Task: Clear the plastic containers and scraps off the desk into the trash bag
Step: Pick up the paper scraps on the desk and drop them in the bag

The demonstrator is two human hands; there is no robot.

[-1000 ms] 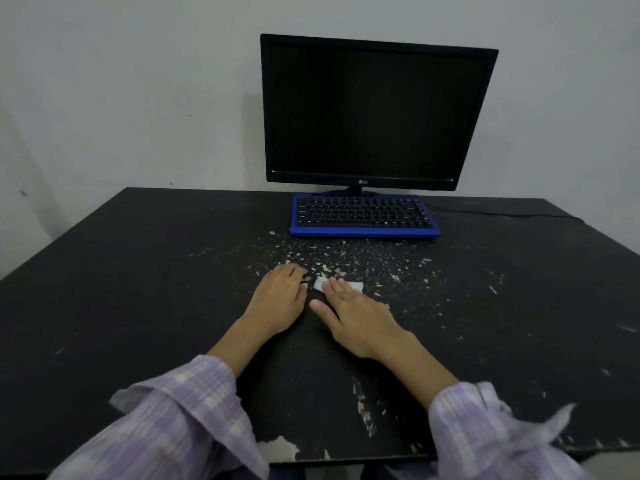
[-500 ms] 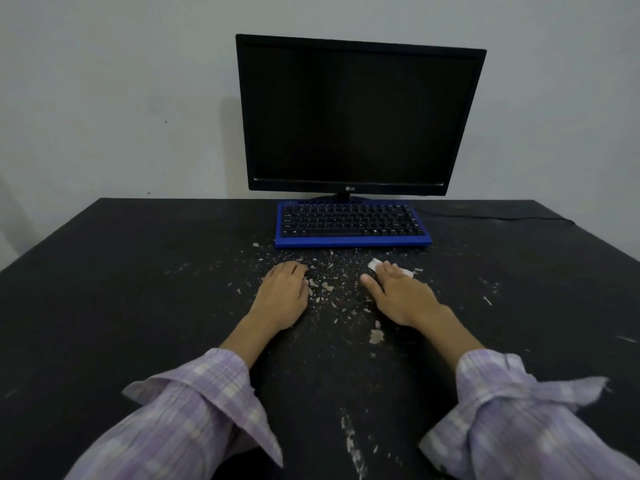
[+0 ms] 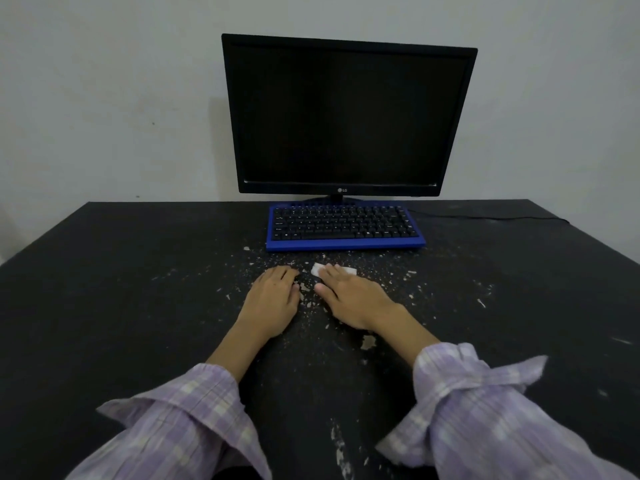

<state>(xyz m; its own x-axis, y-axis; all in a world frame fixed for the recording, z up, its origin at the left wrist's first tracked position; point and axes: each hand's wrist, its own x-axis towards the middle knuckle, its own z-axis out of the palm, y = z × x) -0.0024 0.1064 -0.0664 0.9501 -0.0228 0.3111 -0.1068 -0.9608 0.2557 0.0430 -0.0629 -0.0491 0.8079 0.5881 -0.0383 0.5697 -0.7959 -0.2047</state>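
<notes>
Small pale scraps (image 3: 369,341) and fine crumbs lie scattered over the black desk (image 3: 138,289), thickest in front of the keyboard. My left hand (image 3: 273,299) rests palm down on the desk, fingers together, holding nothing. My right hand (image 3: 353,299) lies flat just to its right, its fingers pressing a small white paper piece (image 3: 349,270) against the desk. The piece's ends show on both sides of the fingertips. No plastic container or trash bag is in view.
A blue keyboard (image 3: 344,225) sits just beyond my fingertips, with a dark monitor (image 3: 346,116) behind it against the wall. A thin black cable (image 3: 485,217) runs right along the back of the desk. Worn pale patches (image 3: 341,452) mark the near edge.
My right hand slid the white piece out to the right, then back left close to my left hand. The left hand stayed put. The view tilted slightly.
</notes>
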